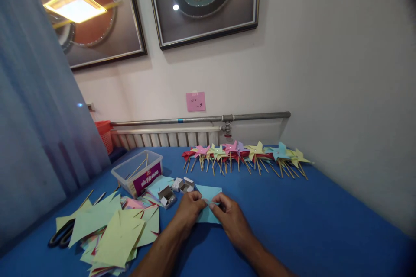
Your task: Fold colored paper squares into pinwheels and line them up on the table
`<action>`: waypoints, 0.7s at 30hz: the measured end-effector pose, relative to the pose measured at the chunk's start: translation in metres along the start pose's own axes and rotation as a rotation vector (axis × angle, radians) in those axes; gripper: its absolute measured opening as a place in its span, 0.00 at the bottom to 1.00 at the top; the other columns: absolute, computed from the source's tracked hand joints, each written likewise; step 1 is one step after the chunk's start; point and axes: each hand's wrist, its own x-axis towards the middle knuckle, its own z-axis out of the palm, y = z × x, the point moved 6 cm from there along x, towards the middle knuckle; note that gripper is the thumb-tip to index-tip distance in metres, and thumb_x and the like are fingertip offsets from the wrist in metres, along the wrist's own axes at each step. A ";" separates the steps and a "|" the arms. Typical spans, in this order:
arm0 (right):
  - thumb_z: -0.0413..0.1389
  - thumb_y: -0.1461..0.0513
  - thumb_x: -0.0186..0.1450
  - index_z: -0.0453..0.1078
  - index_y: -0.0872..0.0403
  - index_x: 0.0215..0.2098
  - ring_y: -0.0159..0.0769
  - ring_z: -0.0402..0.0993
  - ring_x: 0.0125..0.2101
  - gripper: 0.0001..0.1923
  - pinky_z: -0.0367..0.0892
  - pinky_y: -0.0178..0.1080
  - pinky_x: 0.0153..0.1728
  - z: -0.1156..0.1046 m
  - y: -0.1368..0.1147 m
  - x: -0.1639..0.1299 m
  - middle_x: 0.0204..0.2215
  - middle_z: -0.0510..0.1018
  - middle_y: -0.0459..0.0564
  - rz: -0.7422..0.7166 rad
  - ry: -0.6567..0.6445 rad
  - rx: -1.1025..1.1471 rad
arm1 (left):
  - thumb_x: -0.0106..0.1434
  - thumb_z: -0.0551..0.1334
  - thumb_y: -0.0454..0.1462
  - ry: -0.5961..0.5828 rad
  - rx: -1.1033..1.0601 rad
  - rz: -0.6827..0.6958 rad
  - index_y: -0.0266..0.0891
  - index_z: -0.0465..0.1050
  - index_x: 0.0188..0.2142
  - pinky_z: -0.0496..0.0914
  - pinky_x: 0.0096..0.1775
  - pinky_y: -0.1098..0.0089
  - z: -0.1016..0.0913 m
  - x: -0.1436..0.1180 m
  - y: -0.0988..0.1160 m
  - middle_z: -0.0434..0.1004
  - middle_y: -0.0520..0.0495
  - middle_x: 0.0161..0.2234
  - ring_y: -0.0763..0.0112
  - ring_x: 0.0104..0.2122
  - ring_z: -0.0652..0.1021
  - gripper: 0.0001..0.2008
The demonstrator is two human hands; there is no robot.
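Observation:
A light blue sheet of paper (pixel 209 216) with slits lies on the blue table in front of me. My left hand (pixel 190 207) pinches it near its middle, fingers closed. From the other side my right hand (pixel 229 212) also grips the paper, thumb and forefinger together close to the left fingertips. Whether something small sits between the fingertips is hidden. Just beyond my left hand are small open boxes, one dark inside (pixel 167 198) with shiny bits in it and a white one (pixel 186 185).
Cut paper sheets (pixel 120 236) pile up at left, beside black-handled scissors (pixel 61 233). Behind them stands a clear plastic box (pixel 138 173) holding sticks. Finished paper pinwheels (pixel 230 149) lie in a row along the table's back. A pipe (pixel 260 116) runs along the wall.

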 end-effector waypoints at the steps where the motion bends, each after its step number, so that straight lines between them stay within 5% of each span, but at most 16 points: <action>1: 0.60 0.54 0.64 0.71 0.50 0.31 0.31 0.58 0.22 0.09 0.53 0.35 0.25 0.000 0.000 0.000 0.19 0.64 0.37 0.006 -0.007 0.002 | 0.51 0.74 0.41 0.002 0.006 0.001 0.44 0.68 0.20 0.54 0.27 0.70 0.000 0.000 0.000 0.65 0.56 0.17 0.74 0.19 0.61 0.16; 21: 0.57 0.58 0.61 0.64 0.48 0.28 0.33 0.62 0.23 0.06 0.54 0.35 0.26 0.001 0.003 0.000 0.20 0.68 0.38 0.033 0.090 -0.196 | 0.54 0.72 0.46 0.001 0.092 -0.017 0.44 0.62 0.21 0.53 0.28 0.70 0.007 -0.005 0.002 0.58 0.59 0.18 0.74 0.20 0.58 0.19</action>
